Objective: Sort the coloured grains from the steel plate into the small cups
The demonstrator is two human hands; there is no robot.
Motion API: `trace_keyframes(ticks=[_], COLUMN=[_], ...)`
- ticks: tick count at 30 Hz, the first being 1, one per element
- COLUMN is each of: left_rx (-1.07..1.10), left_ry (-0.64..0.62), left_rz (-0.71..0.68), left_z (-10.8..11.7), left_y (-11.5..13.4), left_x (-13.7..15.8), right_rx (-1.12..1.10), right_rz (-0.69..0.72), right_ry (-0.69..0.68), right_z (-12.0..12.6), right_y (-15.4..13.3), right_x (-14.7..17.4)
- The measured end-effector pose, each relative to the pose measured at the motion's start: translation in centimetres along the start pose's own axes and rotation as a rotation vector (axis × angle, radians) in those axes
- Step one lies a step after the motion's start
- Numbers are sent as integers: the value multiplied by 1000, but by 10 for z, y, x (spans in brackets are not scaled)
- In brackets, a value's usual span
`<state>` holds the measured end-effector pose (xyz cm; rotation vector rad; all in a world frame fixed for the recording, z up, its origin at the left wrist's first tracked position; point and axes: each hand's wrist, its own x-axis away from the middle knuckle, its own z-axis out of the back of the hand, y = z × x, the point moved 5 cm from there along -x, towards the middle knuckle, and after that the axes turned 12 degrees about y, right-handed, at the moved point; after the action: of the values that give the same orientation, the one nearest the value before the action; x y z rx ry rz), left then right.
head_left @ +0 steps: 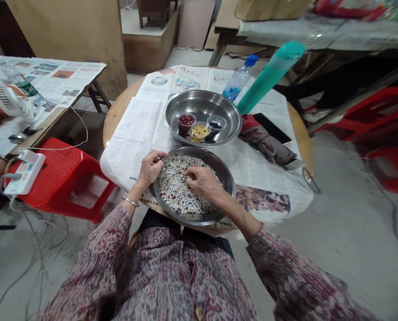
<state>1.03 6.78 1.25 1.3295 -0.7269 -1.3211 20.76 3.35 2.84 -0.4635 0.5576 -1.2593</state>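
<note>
A steel basin close to my body holds a spread of mixed grains and beans, mostly white with black, dark red and yellow ones. Over its left rim, my left hand is closed with the fingers curled; something small and dark shows by the fingertips, too small to name. My right hand dips into the mix, thumb and fingers pinched together, and what is between them is hidden. Behind stands a second steel basin with three clear cups: red beans, yellow beans and black beans.
Newspaper covers the round table. A water bottle, a green tube, a dark phone and a crumpled cloth lie at the back right. On the left, a red stool carries a power strip with cables.
</note>
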Motion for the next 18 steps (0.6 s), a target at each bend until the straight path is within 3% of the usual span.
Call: trace_keyframes(ticks=[3, 5, 7, 12, 15, 18], left_rx=[-12, -21, -27, -27, -32, -20], left_ry=[-7, -18, -23, -18, -15, -15], left_rz=[-1, -4, -11, -19, -24, -21], left_z=[0, -1, -1, -1, -1, -2], left_y=[0, -1, -1, -2, -2, -3], left_x=[0, 1, 1, 0, 0, 0], right_rx=[-266, -371, -366, -142, 72, 225], right_rz=[-184, -221, -125, 290, 355, 304], right_ry=[-107, -147, -161, -198, -181, -68], right_z=[-9, -13, -16, -21, -18, -2], right_y=[-10, -22, -39, -70, -53, -19], right_x=[10, 21, 31, 55, 56, 43])
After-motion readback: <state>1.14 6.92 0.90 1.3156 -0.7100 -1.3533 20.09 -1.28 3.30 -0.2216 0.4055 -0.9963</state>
